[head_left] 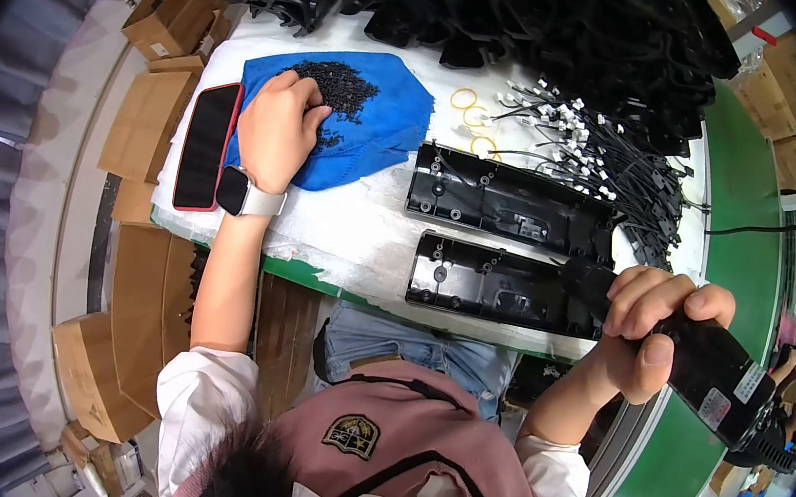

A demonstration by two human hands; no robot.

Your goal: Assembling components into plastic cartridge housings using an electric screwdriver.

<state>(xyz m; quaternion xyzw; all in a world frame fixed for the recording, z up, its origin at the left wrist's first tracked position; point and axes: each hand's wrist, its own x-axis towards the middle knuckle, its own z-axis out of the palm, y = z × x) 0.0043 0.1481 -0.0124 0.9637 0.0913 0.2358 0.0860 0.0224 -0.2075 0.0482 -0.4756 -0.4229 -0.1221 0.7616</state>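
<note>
My left hand (279, 127) rests on a blue cloth (400, 102), at the near left side of a heap of tiny black pieces that look like screws (345, 93). Its fingers are curled in and pinched, and whatever lies between the tips is hidden. On the right, my right hand (650, 321) is wrapped round a black electric screwdriver (712, 378), whose tip points left over the right end of the nearer black plastic housing (473, 282). A second, similar housing (483, 194) lies just beyond it, open side up.
A red-edged phone (205, 148) lies left of the cloth. Yellow rubber bands (464, 99) and a bundle of black cables with white connectors (614, 165) lie beyond the housings. Black plastic parts (503, 15) are piled at the back. Cardboard boxes (152, 122) stand to the left.
</note>
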